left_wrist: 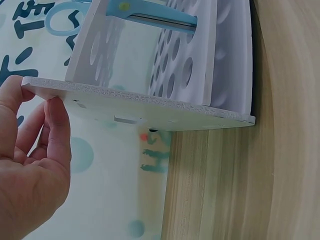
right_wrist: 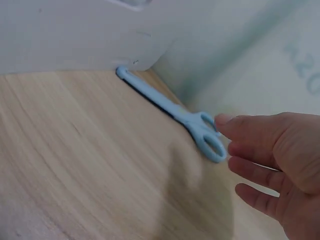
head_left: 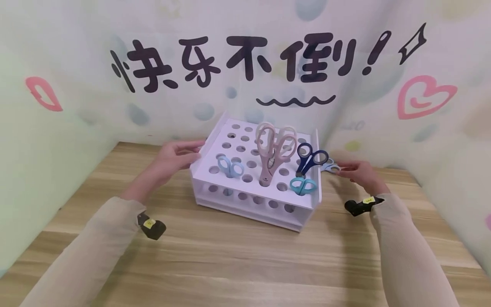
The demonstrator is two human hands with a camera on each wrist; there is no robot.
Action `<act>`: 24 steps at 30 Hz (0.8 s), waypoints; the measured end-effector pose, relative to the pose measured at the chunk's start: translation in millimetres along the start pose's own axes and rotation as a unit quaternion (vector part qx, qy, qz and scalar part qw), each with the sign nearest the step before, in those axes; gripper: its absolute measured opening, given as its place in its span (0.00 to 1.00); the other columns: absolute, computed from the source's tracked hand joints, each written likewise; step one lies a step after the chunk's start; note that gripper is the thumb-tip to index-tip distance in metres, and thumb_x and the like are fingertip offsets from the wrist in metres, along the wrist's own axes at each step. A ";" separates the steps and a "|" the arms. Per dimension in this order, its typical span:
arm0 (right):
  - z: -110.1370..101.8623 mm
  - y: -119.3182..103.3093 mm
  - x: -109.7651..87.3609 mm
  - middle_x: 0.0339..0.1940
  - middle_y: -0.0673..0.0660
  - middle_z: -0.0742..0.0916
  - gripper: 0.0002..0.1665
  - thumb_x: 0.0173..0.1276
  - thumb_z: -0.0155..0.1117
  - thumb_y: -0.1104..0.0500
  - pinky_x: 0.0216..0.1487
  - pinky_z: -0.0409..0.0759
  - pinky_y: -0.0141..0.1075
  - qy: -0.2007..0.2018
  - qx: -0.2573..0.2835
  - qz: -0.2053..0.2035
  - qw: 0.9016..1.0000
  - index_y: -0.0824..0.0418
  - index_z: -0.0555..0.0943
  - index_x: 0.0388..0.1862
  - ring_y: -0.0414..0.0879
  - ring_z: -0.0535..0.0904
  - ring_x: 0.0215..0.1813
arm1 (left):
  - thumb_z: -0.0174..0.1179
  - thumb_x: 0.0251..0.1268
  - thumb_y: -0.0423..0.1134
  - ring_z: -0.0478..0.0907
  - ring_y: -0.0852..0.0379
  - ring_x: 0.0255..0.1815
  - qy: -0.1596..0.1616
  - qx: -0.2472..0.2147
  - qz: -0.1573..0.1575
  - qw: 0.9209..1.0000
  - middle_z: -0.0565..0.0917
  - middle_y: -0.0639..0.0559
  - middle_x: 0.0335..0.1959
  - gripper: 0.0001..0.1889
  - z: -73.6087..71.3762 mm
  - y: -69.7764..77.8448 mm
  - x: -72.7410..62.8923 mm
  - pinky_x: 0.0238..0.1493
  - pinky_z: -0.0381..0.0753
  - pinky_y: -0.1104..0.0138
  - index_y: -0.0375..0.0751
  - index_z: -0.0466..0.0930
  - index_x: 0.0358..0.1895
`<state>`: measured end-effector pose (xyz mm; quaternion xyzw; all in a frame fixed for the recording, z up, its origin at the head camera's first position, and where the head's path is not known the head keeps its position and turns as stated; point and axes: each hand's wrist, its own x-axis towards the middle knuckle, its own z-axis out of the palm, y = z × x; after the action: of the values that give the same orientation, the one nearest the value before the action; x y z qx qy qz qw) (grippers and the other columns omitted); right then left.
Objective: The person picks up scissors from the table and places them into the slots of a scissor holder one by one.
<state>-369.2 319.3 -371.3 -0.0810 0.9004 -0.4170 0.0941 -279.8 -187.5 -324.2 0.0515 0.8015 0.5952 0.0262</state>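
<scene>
A white rack (head_left: 251,166) with rows of round holes stands on the table, several scissors upright in it. My left hand (head_left: 172,160) pinches the edge of its left side panel, thumb over the edge and fingers against the outer face in the left wrist view. Beyond the rack's right side, light blue scissors (right_wrist: 185,117) lie on the wood, tip by the rack's base. My right hand (right_wrist: 280,165) is at their handle loops, fingers loosely bent and apart, index fingertip overlapping one loop.
In the rack stand large pink scissors (head_left: 264,170), dark blue scissors (head_left: 301,166), small teal scissors (head_left: 303,186) and small light blue scissors (head_left: 231,167). A printed cloth (head_left: 230,94) hangs behind the wooden table (head_left: 230,264) and along its sides.
</scene>
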 end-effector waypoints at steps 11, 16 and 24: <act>16.7 33.5 15.7 0.50 0.76 0.76 0.41 0.59 0.66 0.51 0.45 0.71 0.36 0.060 -0.049 -0.007 0.997 0.74 0.64 0.62 0.63 0.72 0.51 | 0.58 0.62 0.36 0.74 0.50 0.51 0.007 0.011 -0.007 1.000 0.75 0.43 0.55 0.22 3.9 5.3 1.2 0.46 0.80 0.65 0.41 0.72 0.61; 22.3 29.1 24.8 0.53 0.73 0.72 0.43 0.62 0.62 0.47 0.42 0.69 0.39 0.063 -0.086 0.024 0.994 0.71 0.60 0.66 0.61 0.67 0.49 | 0.58 0.62 0.37 0.74 0.51 0.51 0.016 0.017 -0.005 1.000 0.75 0.44 0.53 0.22 2.2 6.0 1.2 0.46 0.80 0.66 0.42 0.72 0.61; 27.6 28.9 32.5 0.52 0.73 0.72 0.40 0.63 0.62 0.49 0.38 0.68 0.36 0.062 -0.106 0.033 0.992 0.73 0.62 0.65 0.60 0.67 0.47 | 0.59 0.62 0.36 0.74 0.51 0.50 0.013 0.018 -0.010 1.000 0.75 0.44 0.55 0.22 2.1 3.7 0.4 0.44 0.80 0.67 0.42 0.72 0.61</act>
<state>-396.2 310.2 -414.3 -0.0342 0.9458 -0.3202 0.0428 -279.8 -184.5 -321.2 0.0359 0.8130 0.5807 0.0205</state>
